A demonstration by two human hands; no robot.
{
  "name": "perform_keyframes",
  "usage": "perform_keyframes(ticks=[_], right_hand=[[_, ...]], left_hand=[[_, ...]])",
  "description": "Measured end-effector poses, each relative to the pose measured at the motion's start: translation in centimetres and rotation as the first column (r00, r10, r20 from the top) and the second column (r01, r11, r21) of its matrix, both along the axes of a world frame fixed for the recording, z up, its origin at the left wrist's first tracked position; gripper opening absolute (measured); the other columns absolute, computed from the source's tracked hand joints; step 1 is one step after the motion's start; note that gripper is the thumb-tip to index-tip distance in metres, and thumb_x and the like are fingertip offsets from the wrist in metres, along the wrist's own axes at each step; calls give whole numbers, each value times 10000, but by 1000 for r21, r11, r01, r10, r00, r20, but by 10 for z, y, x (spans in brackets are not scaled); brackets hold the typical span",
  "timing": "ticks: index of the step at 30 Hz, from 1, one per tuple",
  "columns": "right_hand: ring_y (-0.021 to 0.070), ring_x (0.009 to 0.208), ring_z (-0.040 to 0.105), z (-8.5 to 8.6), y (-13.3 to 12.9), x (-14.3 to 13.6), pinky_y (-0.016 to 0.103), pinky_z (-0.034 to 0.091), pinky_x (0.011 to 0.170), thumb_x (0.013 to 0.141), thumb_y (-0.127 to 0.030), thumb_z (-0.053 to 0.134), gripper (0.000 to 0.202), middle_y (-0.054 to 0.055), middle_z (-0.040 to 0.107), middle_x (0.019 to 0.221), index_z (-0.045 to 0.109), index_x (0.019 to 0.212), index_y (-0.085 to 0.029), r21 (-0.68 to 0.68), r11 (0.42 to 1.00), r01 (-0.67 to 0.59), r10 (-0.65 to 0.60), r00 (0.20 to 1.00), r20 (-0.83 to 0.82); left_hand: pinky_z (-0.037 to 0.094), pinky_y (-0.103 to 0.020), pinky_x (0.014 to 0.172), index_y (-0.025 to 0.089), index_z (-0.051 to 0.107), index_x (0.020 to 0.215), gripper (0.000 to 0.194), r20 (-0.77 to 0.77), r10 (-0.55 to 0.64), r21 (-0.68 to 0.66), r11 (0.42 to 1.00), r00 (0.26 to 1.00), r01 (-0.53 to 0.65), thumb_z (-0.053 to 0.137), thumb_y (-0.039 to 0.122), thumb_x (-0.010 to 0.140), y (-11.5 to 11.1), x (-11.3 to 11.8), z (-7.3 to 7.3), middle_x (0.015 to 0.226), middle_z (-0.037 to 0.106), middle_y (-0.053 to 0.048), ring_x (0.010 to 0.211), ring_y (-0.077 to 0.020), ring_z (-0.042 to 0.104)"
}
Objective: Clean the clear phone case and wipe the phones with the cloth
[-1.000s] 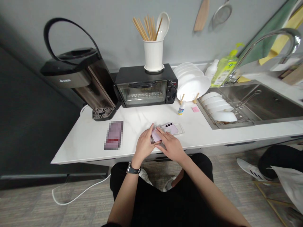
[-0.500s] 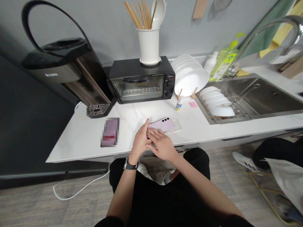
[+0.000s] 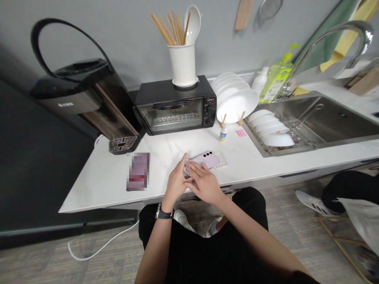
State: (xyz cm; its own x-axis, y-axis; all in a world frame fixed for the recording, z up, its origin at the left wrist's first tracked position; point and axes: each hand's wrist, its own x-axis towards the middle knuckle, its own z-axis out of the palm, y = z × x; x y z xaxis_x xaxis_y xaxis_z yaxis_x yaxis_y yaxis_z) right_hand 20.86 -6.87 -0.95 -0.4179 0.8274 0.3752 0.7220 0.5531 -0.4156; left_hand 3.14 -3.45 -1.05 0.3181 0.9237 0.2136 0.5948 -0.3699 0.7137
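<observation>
A lilac smartphone (image 3: pixel 209 159) lies back up on the white counter, its several dark camera lenses at the far right corner. My left hand (image 3: pixel 176 180) is around the phone's left end, fingers along the far side and thumb toward the near edge. Across the phone's near left part rests my right hand (image 3: pixel 205 184), fingers stretched out flat and partly hiding the phone and my left thumb. From under the phone's right end shows a clear phone case (image 3: pixel 223 159). A pixelated purple rectangular object (image 3: pixel 138 172) lies to the left.
Behind stand a black drinks machine (image 3: pixel 118 114), a toaster oven (image 3: pixel 174 112) and racked white plates (image 3: pixel 238 104). A small bottle (image 3: pixel 223 132) and pink paper (image 3: pixel 241 133) sit beyond the phone. Right is a sink (image 3: pixel 325 126) with bowls (image 3: pixel 276 139); another person's leg (image 3: pixel 340 189) shows below.
The whole view has shifted slightly as the head moved, so the counter sits a little lower. My hands stay on the phone with barely any movement.
</observation>
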Motion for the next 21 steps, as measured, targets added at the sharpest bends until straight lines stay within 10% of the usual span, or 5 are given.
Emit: perform_keyframes(ticks=[4,10,14,21], right_hand=[[301,1538,456,-2,-9,2,579,334,1292,1061,-514,550,633,152,508,1630,491,1581,-156,11,998,-56,56,998,-11],[346,1518,481,-8,6,40,631,373,1255,1073,-404,553,565,162,503,1626,500,1585,-171,42,971,236,-235,972,-12],[284,1490,527,-13,8,33,580,392,1265,1055,-191,529,481,120,580,1567,574,1533,-218,43,994,103,-101,994,-39],[209,1359,654,-18,7,56,477,479,1227,1017,-102,424,511,43,709,1426,672,1430,-270,-36,980,194,-187,854,-486]], left_hand=[[467,-430,1195,285,222,1697,948,-1,4,-8,1000,1000,-4,684,131,884,-1,-1,0,1592,553,-111,1426,-268,577],[463,-446,1174,300,239,1683,1006,-3,20,59,998,1000,-20,833,325,871,0,3,-2,1482,632,-99,1360,-282,601],[434,-485,1183,283,267,1670,1025,-42,32,139,990,999,-26,868,352,843,3,2,-4,1451,636,-111,1360,-305,565],[393,-552,1191,267,336,1646,953,-111,70,123,991,991,-56,846,433,857,4,-1,-6,1419,643,-123,1360,-341,540]])
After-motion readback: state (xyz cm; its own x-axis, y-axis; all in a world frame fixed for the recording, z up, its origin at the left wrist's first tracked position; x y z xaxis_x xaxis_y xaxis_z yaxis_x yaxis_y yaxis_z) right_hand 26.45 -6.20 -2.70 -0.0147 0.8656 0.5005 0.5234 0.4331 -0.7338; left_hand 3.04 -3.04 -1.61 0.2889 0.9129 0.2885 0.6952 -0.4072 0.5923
